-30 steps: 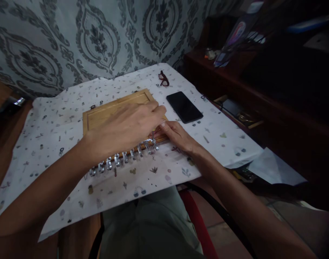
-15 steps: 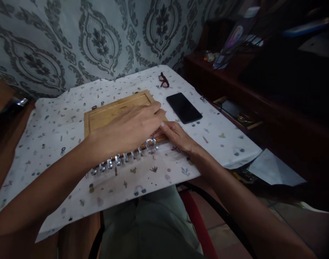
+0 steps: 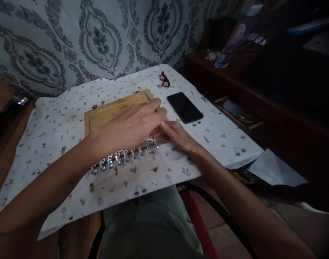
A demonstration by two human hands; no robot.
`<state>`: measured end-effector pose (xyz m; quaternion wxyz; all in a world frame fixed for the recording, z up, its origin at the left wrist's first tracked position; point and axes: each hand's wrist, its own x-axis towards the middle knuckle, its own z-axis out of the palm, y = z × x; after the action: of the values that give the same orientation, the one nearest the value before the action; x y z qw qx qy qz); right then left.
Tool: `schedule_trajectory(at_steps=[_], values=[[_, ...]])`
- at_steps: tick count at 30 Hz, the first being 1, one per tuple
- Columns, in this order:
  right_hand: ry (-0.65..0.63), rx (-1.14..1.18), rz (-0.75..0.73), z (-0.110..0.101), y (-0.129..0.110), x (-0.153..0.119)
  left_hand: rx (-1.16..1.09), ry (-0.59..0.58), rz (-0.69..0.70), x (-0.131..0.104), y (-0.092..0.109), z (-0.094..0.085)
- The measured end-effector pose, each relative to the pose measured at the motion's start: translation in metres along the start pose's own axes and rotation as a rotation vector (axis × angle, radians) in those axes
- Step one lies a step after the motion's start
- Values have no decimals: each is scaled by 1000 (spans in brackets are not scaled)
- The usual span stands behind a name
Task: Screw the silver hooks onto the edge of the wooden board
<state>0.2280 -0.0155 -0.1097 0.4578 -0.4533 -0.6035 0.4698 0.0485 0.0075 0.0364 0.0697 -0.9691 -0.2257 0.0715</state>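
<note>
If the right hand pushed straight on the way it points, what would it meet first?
Probably the left hand, just ahead of the right hand; whether they touch is unclear.

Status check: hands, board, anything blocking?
Left hand over board; right hand at its near right corner. Metal rings along near edge. Phone to the right, untouched.

We can read no words, brands or numbers here. Taking the black phone as our landmark, we make out a label on the bottle, which stands beyond the phone and to its right. The label carries a patch of red, white and violet, but any lettering is too blurred for us.
</note>
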Motion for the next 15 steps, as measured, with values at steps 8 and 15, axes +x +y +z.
schedule_trajectory(at_steps=[8, 15], values=[[10, -59, -39, -1, 3, 1, -58, -34, -11, 0, 4, 0], [20, -44, -19, 0, 3, 1, -62, -22, 20, -1, 1, 2]])
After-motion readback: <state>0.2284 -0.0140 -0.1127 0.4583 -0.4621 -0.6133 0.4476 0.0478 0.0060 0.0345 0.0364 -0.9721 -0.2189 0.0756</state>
